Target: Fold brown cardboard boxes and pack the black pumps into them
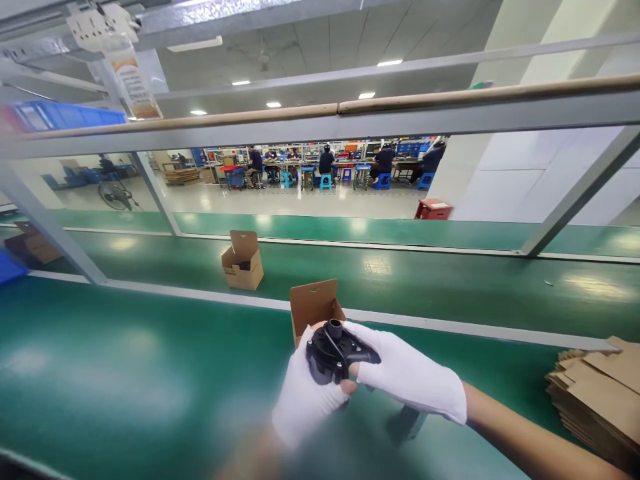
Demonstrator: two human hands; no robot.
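A long green conveyor surface (125,373) fills the lower part of the view, seen from a head-worn camera looking forward and down. A second green belt (450,287) runs parallel just beyond it, split off by a pale metal rail. Above both, a grey metal frame (320,120) crosses the picture, and through it a bright factory floor shows seated workers at distant benches, too small to describe.

A stack of flat brown cardboard blanks (595,400) lies on the surface well to the right of the hands, probably kept there within easy reach. On the far belt, beyond and to the left of the hands, an open cardboard box (243,261) stands with its flap up and something dark inside.

Both hands wear white gloves and meet near the middle of the surface, held above it. The right hand (407,373) comes in from the lower right on a bare forearm, palm down, fingers closed over the right side of a black plastic part (333,353). The left hand (303,400) rises from below and cups the part's left underside, thumb tip bare. The part is round with a short spout pointing up, and is gripped between the two hands. A small open carton (313,307), flap raised, sits just behind the part; whether a hand also holds it cannot be told
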